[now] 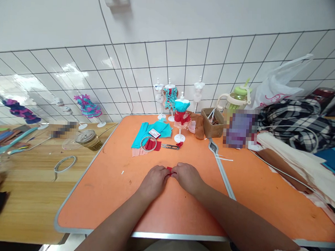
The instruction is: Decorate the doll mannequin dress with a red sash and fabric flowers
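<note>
Both hands meet over the orange table (pixel 109 197), pinching a small piece of red fabric (pixel 169 170) between them. My left hand (pixel 154 179) is closed on its left side; my right hand (pixel 187 178) is closed on its right. Most of the fabric is hidden by the fingers. Beyond the hands lie thread snips (pixel 170 146) with a red scrap at one end. A ring-shaped tape roll (pixel 141 142) rests on red cloth (pixel 155 145) and turquoise fabric (pixel 139 134). Further back stands a mini dress form (pixel 181 118) wearing a turquoise top and red skirt.
Several small dress forms line the tiled wall. A cardboard box (pixel 216 128) holds tools, near a green-lidded bottle (pixel 239 97). A metal seam (pixel 223 174) crosses the table; fabrics (pixel 302 157) pile up at right. On the wooden table at left are a jar (pixel 89 138) and a ring (pixel 65 164).
</note>
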`<state>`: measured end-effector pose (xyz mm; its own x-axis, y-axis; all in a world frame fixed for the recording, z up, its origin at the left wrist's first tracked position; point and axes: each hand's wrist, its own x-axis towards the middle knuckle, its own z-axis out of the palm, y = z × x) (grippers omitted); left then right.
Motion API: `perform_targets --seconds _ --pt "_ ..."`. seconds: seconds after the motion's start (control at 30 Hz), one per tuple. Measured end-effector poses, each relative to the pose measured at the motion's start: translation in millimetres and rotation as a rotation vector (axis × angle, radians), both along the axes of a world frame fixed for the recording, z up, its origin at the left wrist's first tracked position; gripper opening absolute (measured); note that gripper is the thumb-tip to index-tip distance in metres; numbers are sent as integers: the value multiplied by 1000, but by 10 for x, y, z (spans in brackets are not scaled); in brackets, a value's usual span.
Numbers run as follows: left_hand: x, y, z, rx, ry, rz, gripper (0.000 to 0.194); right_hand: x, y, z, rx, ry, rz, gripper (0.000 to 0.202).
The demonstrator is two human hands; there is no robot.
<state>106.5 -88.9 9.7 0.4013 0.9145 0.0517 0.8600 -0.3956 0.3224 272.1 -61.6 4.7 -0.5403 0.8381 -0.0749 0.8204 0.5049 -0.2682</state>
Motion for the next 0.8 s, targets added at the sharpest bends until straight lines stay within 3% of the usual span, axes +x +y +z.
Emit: perform_targets --seconds 0.2,0.57,0.8 --pt "-17 6 -37 86 -9 -45 25 16 9 15 2 -32 28 23" --pt "4 0 -11 -2 6 14 24 27 7 21 -30 28 -23 23" --pt "4 -2 8 69 21 -38 26 30 9 4 -47 52 -12 21"
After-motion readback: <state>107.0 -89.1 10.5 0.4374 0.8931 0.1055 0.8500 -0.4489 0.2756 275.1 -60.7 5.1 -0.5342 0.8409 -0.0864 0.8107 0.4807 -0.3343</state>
